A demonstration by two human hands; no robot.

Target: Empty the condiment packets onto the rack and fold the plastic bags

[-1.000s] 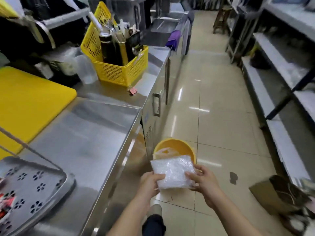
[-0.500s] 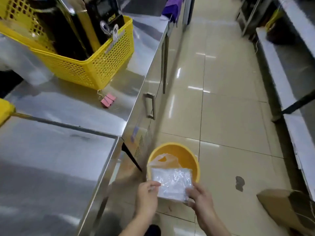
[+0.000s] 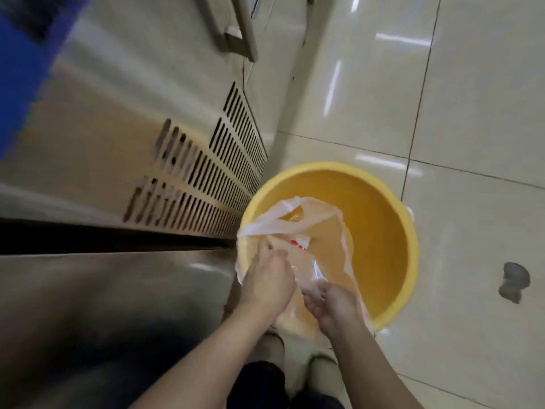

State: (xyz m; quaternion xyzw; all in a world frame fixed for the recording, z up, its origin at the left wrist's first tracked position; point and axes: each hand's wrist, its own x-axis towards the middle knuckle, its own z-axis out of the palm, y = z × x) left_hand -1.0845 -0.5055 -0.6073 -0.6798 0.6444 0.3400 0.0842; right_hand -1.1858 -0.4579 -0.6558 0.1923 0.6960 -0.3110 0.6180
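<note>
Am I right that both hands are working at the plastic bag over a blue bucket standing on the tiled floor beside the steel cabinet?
Not quite: the head view shows the bucket is yellow, not blue. Both the left hand and right hand are at the plastic bag over it.

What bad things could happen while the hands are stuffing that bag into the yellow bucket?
The thin plastic bag drapes over the rim of the yellow bucket, so it might slide out onto the floor. The left hand and right hand press close together on crinkly plastic, which could tear. The bucket stands right beside the metal cabinet, so it may tip if bumped.
</note>
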